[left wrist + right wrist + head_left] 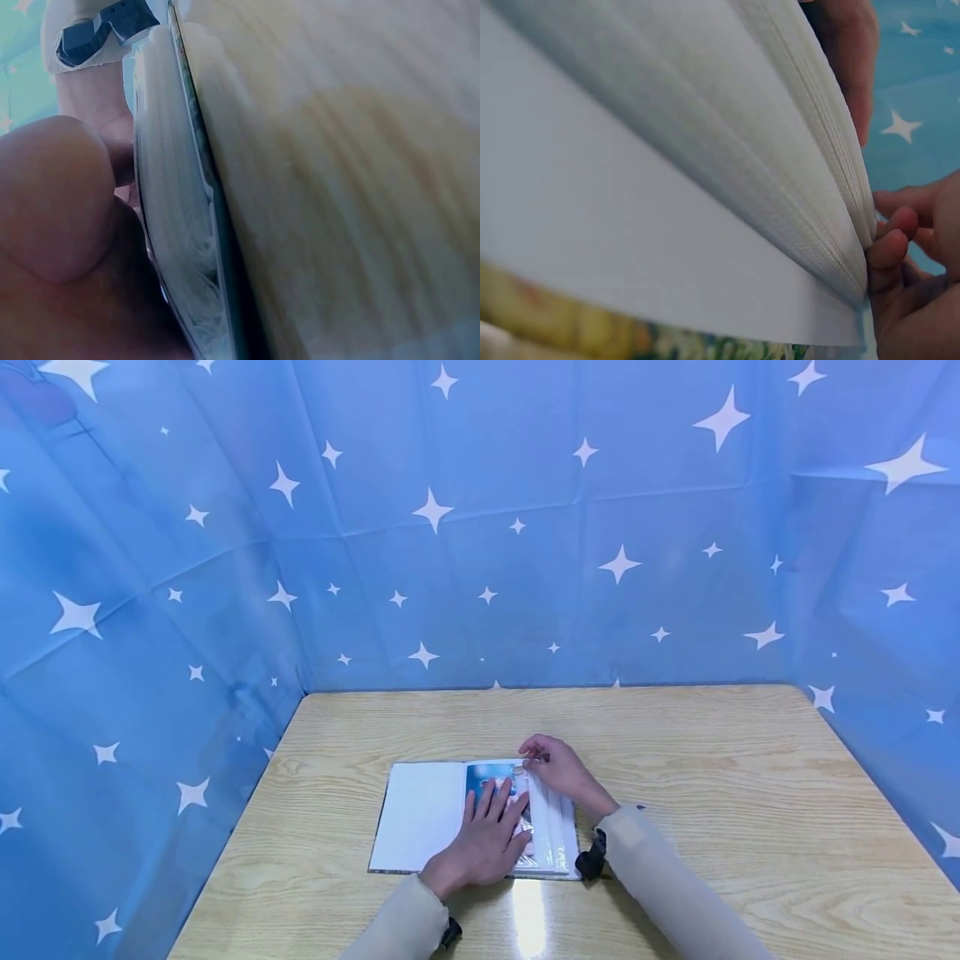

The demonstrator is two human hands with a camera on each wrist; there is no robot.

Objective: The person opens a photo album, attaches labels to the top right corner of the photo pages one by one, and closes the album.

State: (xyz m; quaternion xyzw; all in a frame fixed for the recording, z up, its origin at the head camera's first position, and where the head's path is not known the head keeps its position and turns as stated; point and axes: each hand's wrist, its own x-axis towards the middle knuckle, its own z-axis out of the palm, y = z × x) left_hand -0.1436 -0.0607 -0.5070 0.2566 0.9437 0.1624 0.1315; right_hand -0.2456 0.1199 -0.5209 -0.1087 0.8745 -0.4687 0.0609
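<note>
A photo album (420,814) lies spread on the table, its blank white inner cover to the left and its thick stack of sleeved pages to the right. On the top page is a photo (483,772) with a blue upper part, partly covered by my left hand (483,843). That hand lies across the page, fingers spread and fairly straight. At the far right corner of the pages, my right hand (561,770) has its fingers bent. Seen from the right wrist, its fingertips pinch the edge of the page stack (802,172) near the corner.
The wood-grain table (750,793) extends around the album. Behind and at both sides hangs a blue cloth (525,560) with white stars. A black wrist device (592,857) sits by the right sleeve, close to the album's right edge.
</note>
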